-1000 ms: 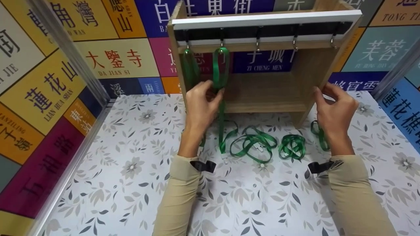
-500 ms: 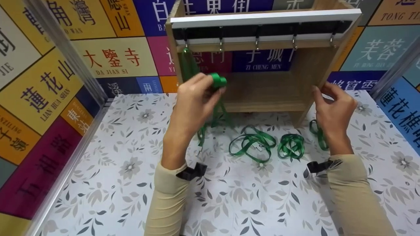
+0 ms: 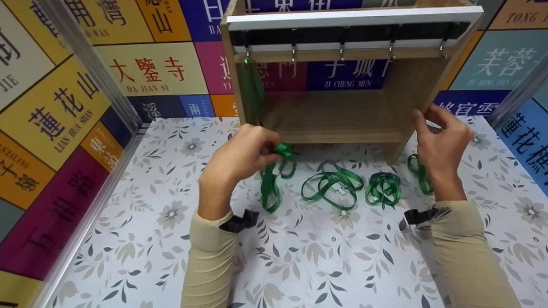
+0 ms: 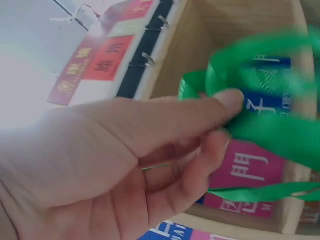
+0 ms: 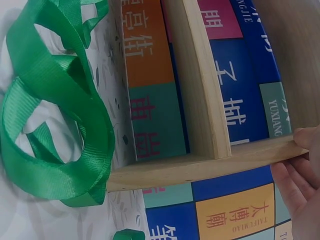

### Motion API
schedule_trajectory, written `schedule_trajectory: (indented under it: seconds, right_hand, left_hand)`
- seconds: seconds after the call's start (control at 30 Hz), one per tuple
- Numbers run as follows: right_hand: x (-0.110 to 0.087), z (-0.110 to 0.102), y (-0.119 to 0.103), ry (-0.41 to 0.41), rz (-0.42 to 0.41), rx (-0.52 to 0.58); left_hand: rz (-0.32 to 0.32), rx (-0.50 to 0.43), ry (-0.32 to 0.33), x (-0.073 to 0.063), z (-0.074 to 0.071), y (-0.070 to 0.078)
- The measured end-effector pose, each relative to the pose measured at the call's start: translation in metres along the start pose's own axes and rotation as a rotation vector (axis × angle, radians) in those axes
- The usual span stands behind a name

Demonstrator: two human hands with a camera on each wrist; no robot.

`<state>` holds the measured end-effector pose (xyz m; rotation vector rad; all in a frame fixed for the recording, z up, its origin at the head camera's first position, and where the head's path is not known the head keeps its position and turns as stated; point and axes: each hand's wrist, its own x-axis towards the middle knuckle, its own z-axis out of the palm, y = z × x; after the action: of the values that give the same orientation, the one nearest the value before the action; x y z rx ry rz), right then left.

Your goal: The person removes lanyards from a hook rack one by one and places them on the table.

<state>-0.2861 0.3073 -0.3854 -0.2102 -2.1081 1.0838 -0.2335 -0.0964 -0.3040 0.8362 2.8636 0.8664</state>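
My left hand [image 3: 239, 156] pinches a green lanyard [image 3: 269, 192] between thumb and fingers, low in front of the wooden rack [image 3: 332, 137]; its loops dangle close over the table. In the left wrist view the green ribbon [image 4: 280, 137] spreads out past my fingertips. My right hand [image 3: 445, 132] grips the front edge of the rack's right side panel, thumb on one face and fingers on the other, as the right wrist view shows at the panel [image 5: 260, 154]. Another green lanyard [image 3: 252, 85] hangs from the leftmost hook [image 3: 247, 53].
Several metal hooks line a black strip [image 3: 317, 35] across the rack's top. On the flowered table lie a loose lanyard [image 3: 332, 186], a coiled lanyard [image 3: 382, 188] and another lanyard [image 3: 421, 173] partly behind my right hand. A sign-covered wall [image 3: 150, 70] stands behind.
My left hand has taken the lanyard off the second hook from the left and lowered it toward the table. My right hand keeps its grip on the rack's side.
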Motion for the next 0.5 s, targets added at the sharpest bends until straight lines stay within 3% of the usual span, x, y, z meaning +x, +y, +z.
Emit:
schedule_trajectory:
  seconds: [0.27,0.5]
  right_hand:
    - [-0.001,-0.001,0.0,-0.002,0.008,0.005]
    - [0.001,0.0,0.005,-0.003,-0.024,0.032]
  left_hand:
    - [-0.092,0.105,-0.074,0.022,0.033,-0.029]
    - [-0.22,0.116,-0.246,0.035,0.063,-0.043]
